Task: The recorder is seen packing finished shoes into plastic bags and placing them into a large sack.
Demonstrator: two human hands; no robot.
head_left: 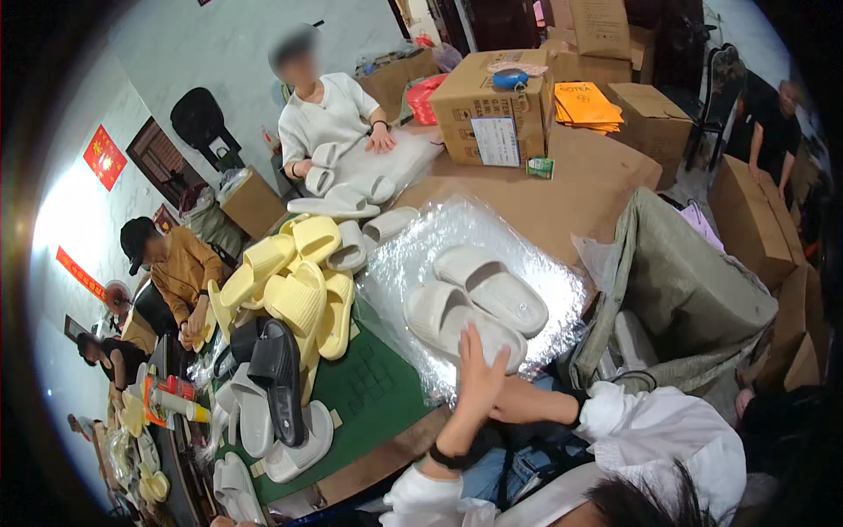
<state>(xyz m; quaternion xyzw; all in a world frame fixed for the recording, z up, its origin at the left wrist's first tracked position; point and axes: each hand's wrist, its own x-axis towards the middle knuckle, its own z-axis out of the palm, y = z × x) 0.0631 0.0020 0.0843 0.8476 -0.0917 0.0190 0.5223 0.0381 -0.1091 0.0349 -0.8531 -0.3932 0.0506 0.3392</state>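
Observation:
A pair of pale grey slide sandals lies side by side on clear plastic bags, toes turned toward the near right. My left hand [479, 378] is at the near edge of the nearer grey slide [437, 318], fingers stretched out and overlapping its side; whether they press on it I cannot tell. The farther grey slide [493, 290] lies beyond it. My right hand [525, 401] reaches in from the right and crosses behind my left hand, which hides its fingers. Under both slides spreads a shiny stack of clear plastic bags [395, 294].
Yellow slides [294, 299] are heaped on the left, with a black slide [279, 378] and grey ones nearer me. An open woven sack [694, 290] stands at right. A cardboard box [492, 105] sits at the back. Across the table a person [329, 123] handles grey slides.

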